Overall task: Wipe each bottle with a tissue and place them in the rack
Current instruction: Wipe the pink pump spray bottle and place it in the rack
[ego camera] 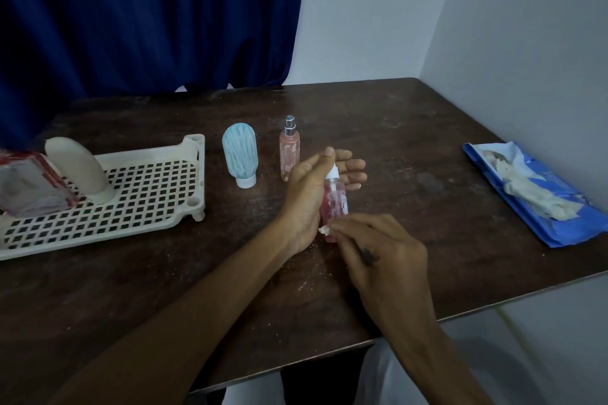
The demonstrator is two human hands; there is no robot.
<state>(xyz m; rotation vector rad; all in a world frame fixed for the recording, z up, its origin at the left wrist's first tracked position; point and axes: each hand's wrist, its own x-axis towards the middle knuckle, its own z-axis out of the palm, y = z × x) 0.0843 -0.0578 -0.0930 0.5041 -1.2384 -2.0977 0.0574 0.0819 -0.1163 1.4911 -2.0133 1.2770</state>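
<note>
The right hand (378, 250), nearest the viewer, has its fingertips bunched together and pinches a small white tissue wad (324, 229) against the foot of the small pink bottle (335, 204). The left hand (309, 194) holds that bottle upright just above the table (427, 141), the thumb raised beside the cap and the fingers reaching round behind the body. How firmly they close on it cannot be told. The bottle is see-through pink plastic with a white label patch and a narrow white nozzle cap. It is probably light, fairly stiff and smooth enough to slip, so a grip round the mid-body seems safer than one on the cap. The white plastic rack (158, 207) stands well to the left and already carries a cream tube bottle (77, 168) and a clear, red-edged container (29, 184). Between rack and hands stand a pale blue tube bottle (239, 151), on its cap, and a pink spray bottle (289, 151). A blue tissue pack (533, 194) lies far right.
</note>
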